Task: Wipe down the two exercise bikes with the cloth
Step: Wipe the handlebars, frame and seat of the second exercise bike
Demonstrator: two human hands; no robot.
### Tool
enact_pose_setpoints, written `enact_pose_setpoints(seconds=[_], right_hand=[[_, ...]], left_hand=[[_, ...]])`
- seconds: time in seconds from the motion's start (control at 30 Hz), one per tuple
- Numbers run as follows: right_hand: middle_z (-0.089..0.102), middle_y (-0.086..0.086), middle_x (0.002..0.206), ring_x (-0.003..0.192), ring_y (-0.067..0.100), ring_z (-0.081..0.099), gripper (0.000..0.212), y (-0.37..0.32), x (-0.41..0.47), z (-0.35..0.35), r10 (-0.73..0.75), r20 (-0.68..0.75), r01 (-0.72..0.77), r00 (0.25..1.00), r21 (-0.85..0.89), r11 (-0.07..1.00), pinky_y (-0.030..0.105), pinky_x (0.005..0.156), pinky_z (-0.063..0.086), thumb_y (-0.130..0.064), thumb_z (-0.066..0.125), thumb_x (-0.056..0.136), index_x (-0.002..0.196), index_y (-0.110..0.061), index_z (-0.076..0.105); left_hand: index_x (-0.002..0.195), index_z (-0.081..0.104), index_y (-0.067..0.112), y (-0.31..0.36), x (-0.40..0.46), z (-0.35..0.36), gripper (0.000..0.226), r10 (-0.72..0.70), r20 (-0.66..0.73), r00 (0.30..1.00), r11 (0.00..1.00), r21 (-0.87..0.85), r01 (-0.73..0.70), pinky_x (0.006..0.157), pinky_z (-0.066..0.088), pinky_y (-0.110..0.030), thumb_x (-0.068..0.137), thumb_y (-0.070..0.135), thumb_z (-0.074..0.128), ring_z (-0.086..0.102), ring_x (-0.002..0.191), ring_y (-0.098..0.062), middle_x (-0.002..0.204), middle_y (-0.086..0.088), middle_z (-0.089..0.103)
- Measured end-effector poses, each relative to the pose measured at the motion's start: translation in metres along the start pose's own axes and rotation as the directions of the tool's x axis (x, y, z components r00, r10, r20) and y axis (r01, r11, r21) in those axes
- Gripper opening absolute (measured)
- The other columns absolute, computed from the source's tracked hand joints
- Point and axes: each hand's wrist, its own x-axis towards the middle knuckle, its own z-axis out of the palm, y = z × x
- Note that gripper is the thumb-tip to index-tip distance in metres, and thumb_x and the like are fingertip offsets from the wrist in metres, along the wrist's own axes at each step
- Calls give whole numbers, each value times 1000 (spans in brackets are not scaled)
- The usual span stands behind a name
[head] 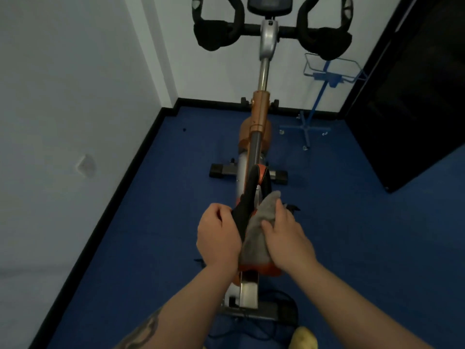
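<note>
Saddle (251, 197): gripped on its near side by the left hand (217, 238).
Cloth (259, 230): right hand (284, 238) presses it flat-fingered on the saddle — wiping first bike (261, 109).
Next: likely frame, handlebars (271, 28) — second bike unseen.

An orange and black saddle (254, 197) is seen on the exercise bike (259, 117), whose frame is coloured copper-orange and silver. A grey cloth (259, 230) is laid over the saddle. Black handlebars (219, 31) are seen beyond it, blue floor (156, 210) below, a blue wire stand (324, 79) to its right
</note>
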Motion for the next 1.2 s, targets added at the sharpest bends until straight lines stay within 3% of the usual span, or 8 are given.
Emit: enact_pose_setpoints(seconds=[0.13,0.33,0.6,0.73,0.83,1.03,1.1,1.2], right_hand=[[45,9,142,117,28,52,52,-31,27,-4,129,-106,-137,986,-73,988,44,96,44,-40,26,103,148,-16,21],[10,6,161,142,25,20,64,-17,-44,31,41,-278,-131,960,-317,939,41,106,38,-42,22,100,155,-20,-3],[54,5,128,109,24,54,43,-21,-2,5,210,-269,-222,940,-14,975,40,82,45,-45,24,102,130,-20,43],[26,4,154,137,22,29,58,-16,-42,35,72,-398,-136,914,-136,981,41,102,43,-44,30,99,151,-20,18],[18,5,158,140,24,24,64,-9,-43,38,44,-365,-122,930,-195,973,39,101,43,-44,27,99,154,-20,6],[60,13,121,104,29,58,49,-18,45,-9,162,-48,-162,986,7,987,37,76,40,-45,17,103,126,-10,43],[59,12,124,103,29,59,51,-16,48,-10,100,-39,-100,994,-6,995,37,77,43,-46,19,103,134,-10,37],[31,3,153,122,24,50,63,16,22,-2,-205,-40,206,978,13,979,38,89,46,-47,24,102,155,-23,1]], left_hand=[[79,58,25,1,2,-2,22,17,65,998,1000,3,-17,60,46,-32,96,25,44,56,73,-7,79,8,61],[89,57,29,-1,4,-2,14,60,151,987,998,28,-65,58,40,-28,95,28,44,56,79,-8,88,11,60],[98,56,31,2,2,-8,14,101,214,972,994,13,-106,76,50,-40,92,25,45,58,90,-12,97,11,61],[95,57,32,-1,2,-8,14,111,189,976,993,8,-115,71,51,-38,93,25,45,57,84,-9,93,12,61],[92,57,33,-2,0,-4,13,113,156,981,993,18,-118,66,48,-34,93,25,47,58,82,-8,90,13,61],[83,59,35,2,-5,0,19,76,38,996,997,21,-77,56,37,-27,93,23,48,56,74,-2,80,15,61],[82,60,34,4,-6,0,20,55,-7,998,998,35,-55,55,35,-26,93,23,48,54,72,0,78,15,61],[81,62,32,4,-8,3,21,26,-86,996,999,48,-22,56,39,-25,94,23,49,55,71,0,77,15,62]])
